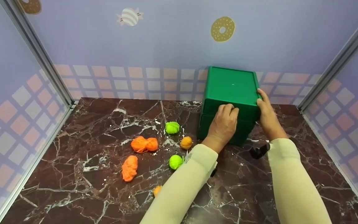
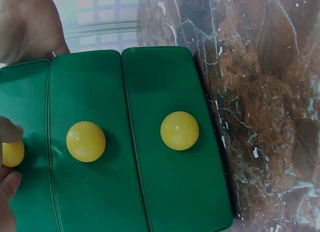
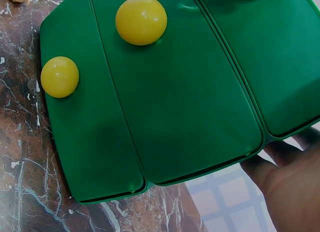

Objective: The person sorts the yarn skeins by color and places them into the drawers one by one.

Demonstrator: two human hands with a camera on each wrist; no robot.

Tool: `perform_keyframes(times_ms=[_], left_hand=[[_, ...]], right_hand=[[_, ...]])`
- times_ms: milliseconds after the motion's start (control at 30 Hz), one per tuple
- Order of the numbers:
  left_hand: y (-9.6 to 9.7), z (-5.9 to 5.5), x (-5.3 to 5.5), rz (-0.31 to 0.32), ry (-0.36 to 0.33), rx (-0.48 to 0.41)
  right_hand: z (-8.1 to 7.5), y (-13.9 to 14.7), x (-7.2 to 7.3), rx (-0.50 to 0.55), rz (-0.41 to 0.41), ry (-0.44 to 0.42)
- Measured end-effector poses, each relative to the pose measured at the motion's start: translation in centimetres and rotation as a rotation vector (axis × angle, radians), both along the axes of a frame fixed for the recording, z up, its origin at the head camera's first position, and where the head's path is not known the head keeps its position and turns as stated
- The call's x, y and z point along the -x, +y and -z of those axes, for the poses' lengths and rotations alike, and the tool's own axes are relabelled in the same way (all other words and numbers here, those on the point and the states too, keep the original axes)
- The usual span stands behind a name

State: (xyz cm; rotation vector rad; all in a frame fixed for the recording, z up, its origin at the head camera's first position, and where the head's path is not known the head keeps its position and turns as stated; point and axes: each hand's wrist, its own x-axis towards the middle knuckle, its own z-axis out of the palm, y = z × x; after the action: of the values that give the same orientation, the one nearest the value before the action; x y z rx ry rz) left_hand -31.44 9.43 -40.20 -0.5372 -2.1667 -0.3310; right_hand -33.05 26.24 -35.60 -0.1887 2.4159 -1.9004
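Observation:
A green cabinet (image 1: 232, 85) with three stacked drawers stands at the back right of the marble table. Each drawer front bears a round yellow knob; the middle one (image 2: 86, 141) and the bottom one (image 2: 179, 130) are fully visible. My left hand (image 1: 225, 122) pinches the top drawer's knob (image 2: 13, 153) between thumb and fingers, partly covering it. All drawer fronts sit flush. Against the cabinet's right side, near its upper front corner, my right hand (image 1: 269, 116) rests with extended fingers (image 3: 258, 171).
Left of the cabinet lie small yarn balls: green ones (image 1: 172, 127) (image 1: 176, 162), yellow-orange ones (image 1: 186, 142) (image 1: 157, 190), the last partly behind my left sleeve. Orange yarn bundles (image 1: 144, 144) (image 1: 129, 168) lie farther left. A patterned wall (image 1: 172, 40) rises behind the table.

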Motion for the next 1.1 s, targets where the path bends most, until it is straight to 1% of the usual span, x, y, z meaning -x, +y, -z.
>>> perform_keyframes(times_ms=[133, 267, 400, 533, 767, 900, 1100], left_hand=[[0.1, -0.2, 0.0, 0.002, -0.003, 0.006], [0.1, -0.2, -0.3, -0.003, 0.006, 0.017], [0.1, -0.3, -0.6, -0.016, 0.011, 0.030], [0.1, -0.3, -1.0, -0.031, 0.028, 0.043], [-0.1, -0.3, -1.9, -0.029, 0.065, 0.052], [-0.2, -0.3, -2.4, -0.031, 0.076, 0.056], [-0.5, -0.3, -3.1, -0.021, 0.034, 0.067]], right_hand=[[0.0, 0.0, 0.0, 0.033, -0.008, -0.013], [0.0, -0.1, 0.0, 0.111, -0.026, -0.041], [0.3, 0.4, 0.7, 0.167, -0.032, -0.079], [0.5, 1.3, 1.5, 0.195, -0.037, -0.118], [0.0, 2.0, 1.6, 0.221, -0.063, -0.148], [0.0, 2.3, 1.7, 0.217, -0.061, -0.152], [0.1, 2.6, 2.0, 0.118, -0.049, -0.123]])
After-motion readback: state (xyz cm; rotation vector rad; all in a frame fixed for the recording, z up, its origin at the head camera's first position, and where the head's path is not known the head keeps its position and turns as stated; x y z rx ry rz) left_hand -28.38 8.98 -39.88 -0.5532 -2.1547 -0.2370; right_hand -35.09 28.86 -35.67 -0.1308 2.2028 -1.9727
